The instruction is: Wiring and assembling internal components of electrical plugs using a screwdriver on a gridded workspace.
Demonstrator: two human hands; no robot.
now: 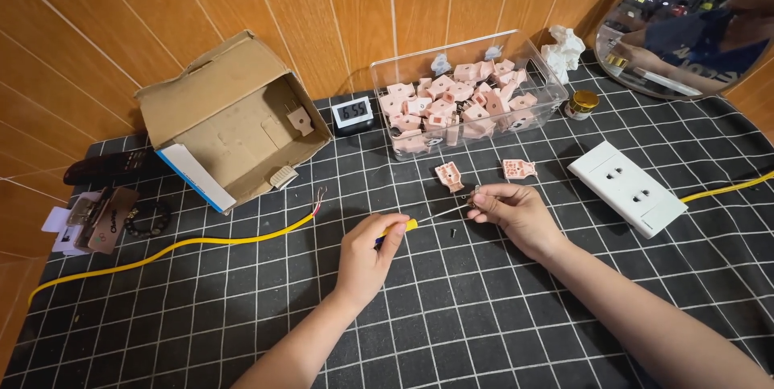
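the left hand [367, 256] is gripping a small yellow-handled screwdriver [407, 226], its thin shaft pointing toward the right hand [512, 212]. the right hand is pinching what is probably a small metal plug part [474, 192] at its fingertips, too tiny to tell surely. a loose screw [452, 232] is lying between the hands. two pink plug halves [449, 175] are sitting just beyond the right hand, and a yellow cable [242, 237] is trailing off left of the left hand.

Home workbench: wood-panel wall [363, 2], grid mat [484, 308], bin of plug parts [459, 99], mirror [693, 26].
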